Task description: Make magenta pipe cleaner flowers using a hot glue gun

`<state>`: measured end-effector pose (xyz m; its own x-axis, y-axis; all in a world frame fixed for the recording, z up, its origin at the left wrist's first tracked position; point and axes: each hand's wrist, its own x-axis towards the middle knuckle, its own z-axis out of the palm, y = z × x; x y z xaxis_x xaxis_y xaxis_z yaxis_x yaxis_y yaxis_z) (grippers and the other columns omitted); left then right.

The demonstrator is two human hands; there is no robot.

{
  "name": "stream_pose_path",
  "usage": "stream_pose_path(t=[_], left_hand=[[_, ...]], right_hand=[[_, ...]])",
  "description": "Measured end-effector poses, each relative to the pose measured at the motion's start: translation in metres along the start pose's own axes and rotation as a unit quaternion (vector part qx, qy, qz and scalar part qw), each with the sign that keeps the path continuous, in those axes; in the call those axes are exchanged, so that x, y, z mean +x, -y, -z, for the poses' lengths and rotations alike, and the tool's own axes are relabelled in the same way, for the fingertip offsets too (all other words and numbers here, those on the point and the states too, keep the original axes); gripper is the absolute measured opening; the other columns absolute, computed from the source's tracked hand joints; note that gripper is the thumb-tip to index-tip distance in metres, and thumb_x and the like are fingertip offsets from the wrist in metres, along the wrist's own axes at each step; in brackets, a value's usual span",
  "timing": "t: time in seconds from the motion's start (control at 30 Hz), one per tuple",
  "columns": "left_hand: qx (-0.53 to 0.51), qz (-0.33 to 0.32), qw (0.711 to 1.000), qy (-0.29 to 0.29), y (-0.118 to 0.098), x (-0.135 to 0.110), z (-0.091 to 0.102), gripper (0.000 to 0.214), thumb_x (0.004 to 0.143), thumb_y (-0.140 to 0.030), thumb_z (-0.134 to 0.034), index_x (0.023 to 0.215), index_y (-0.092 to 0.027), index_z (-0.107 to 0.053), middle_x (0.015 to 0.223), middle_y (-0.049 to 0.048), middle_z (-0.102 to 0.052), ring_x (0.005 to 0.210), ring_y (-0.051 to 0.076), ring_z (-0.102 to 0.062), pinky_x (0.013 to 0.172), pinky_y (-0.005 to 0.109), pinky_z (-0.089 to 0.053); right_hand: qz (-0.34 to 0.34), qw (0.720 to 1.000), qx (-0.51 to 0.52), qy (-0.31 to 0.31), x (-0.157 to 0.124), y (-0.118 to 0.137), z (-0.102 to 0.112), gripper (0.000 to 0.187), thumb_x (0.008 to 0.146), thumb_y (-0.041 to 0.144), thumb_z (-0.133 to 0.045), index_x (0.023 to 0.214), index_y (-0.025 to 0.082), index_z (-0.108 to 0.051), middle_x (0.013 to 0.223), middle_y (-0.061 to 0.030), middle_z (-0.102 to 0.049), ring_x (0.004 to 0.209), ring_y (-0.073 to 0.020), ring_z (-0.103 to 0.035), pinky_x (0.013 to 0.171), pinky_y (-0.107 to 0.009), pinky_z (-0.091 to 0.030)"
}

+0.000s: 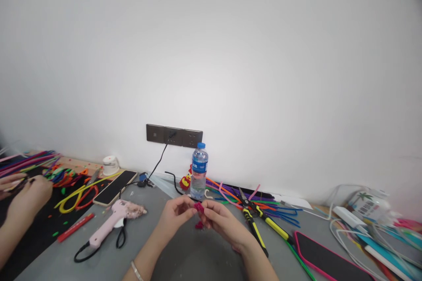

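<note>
Between the fingertips of both hands is a small magenta piece of bent pipe cleaner (198,207). My left hand (178,216) pinches it from one side, a bracelet on that wrist. My right hand (220,219) grips the other side with thumb and fingers. Just below the fingers, another bit of magenta fuzz (199,225) shows; whether it joins the held piece I cannot tell. Right behind the hands stands a water bottle (199,173) with a blue cap. A red and yellow fuzzy figure (186,181) sits beside the bottle.
Left of me lie a pink hot glue gun (112,224), a red marker (75,227) and a phone (115,188). Yellow-black scissors (255,215), loose pipe cleaners (280,210) and a pink-edged phone (326,257) lie to the right. Another person's hands (28,195) work at far left.
</note>
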<state>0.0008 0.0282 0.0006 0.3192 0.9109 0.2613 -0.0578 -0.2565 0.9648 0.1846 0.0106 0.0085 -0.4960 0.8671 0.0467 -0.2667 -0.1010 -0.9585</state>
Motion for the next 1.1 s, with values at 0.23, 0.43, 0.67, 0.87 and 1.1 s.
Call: stream_pose_path(t=[0.23,0.43,0.67,0.87,1.1], left_hand=[[-0.015,0.002,1.000,-0.003,0.000,-0.001,-0.002,0.023,0.074,-0.036,-0.069,0.069,-0.014,-0.063,0.064,-0.0008,-0.057,0.062,0.014,-0.050,0.058,0.023,-0.038],[-0.025,0.011,1.000,-0.015,0.000,0.000,-0.002,0.024,0.071,-0.037,-0.069,0.067,-0.014,-0.062,0.062,-0.0011,-0.056,0.060,0.013,-0.048,0.057,0.022,-0.037],[-0.024,0.035,0.994,-0.101,0.013,0.007,-0.001,0.026,0.069,-0.040,-0.071,0.068,-0.014,-0.064,0.050,-0.0046,-0.050,0.048,0.010,-0.040,0.049,0.021,-0.029],[-0.059,0.032,0.991,-0.116,0.019,0.011,-0.002,0.031,0.061,-0.045,-0.074,0.065,-0.016,-0.064,0.051,-0.0024,-0.055,0.048,0.012,-0.045,0.047,0.023,-0.033],[-0.036,0.033,0.992,-0.116,0.011,0.008,-0.003,0.028,0.069,-0.043,-0.070,0.068,-0.016,-0.064,0.049,-0.0056,-0.047,0.048,0.010,-0.041,0.050,0.022,-0.031]], right_hand=[[0.005,1.000,-0.006,0.009,0.000,0.001,-0.003,0.029,0.080,0.042,-0.067,0.077,0.015,-0.057,0.066,0.0021,-0.050,0.056,-0.0093,-0.040,0.056,-0.021,-0.030],[0.001,1.000,-0.008,0.008,-0.001,0.001,-0.004,0.028,0.081,0.042,-0.065,0.079,0.015,-0.056,0.066,0.0024,-0.050,0.056,-0.0093,-0.041,0.056,-0.022,-0.030],[0.090,0.983,-0.090,-0.130,0.003,0.015,-0.003,0.039,0.083,0.054,-0.056,0.071,0.019,-0.044,0.057,0.0070,-0.042,0.047,-0.0079,-0.032,0.047,-0.021,-0.024],[0.131,0.970,-0.200,-0.051,-0.002,0.040,-0.091,0.020,0.088,0.036,-0.052,0.077,0.020,-0.051,0.065,0.0033,-0.051,0.059,-0.0120,-0.049,0.056,-0.022,-0.040],[0.099,0.863,-0.492,0.052,0.054,-0.020,-0.208,0.034,0.079,0.022,-0.055,0.113,0.020,-0.059,0.098,-0.0108,-0.070,0.089,-0.0271,-0.066,0.074,-0.035,-0.052]])
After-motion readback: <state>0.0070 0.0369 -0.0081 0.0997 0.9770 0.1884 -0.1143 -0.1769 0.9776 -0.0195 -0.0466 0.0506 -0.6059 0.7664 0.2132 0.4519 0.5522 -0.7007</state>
